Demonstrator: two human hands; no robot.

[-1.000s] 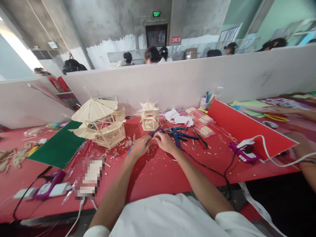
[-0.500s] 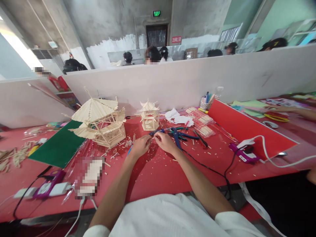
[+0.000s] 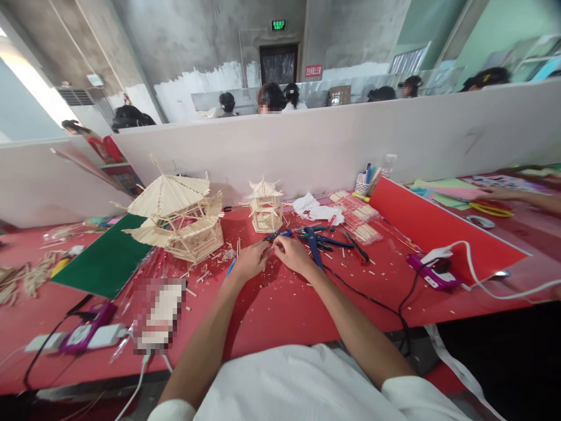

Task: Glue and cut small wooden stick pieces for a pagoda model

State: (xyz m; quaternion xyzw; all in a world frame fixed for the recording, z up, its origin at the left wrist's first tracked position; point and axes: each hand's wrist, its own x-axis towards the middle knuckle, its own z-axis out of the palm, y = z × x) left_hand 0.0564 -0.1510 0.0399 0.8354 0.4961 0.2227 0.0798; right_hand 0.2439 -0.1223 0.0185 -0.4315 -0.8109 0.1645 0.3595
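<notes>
My left hand (image 3: 253, 260) and my right hand (image 3: 291, 251) meet low over the red table, fingertips pinched close together. Whatever is between them is too small to make out. Right behind the fingers lies a blue-handled tool (image 3: 284, 233). A small stick pavilion (image 3: 266, 217) stands upright beyond my hands. To the left is a larger stick pavilion (image 3: 169, 199) with a broad slatted roof. Blue-handled pliers (image 3: 314, 247) rest beside my right hand. Short wood offcuts are scattered around both hands.
A green board (image 3: 105, 257) lies left and a red board (image 3: 438, 228) leans right. Purple power strips (image 3: 432, 275) trail cables. Bagged sticks (image 3: 357, 216) lie behind the pliers. A white partition (image 3: 307, 146) closes the back. Another person's hand (image 3: 504, 193) is at far right.
My hands stay almost in place, with only slight finger movement. At far right, the other person's hand and the yellow-handled scissors have shifted a little.
</notes>
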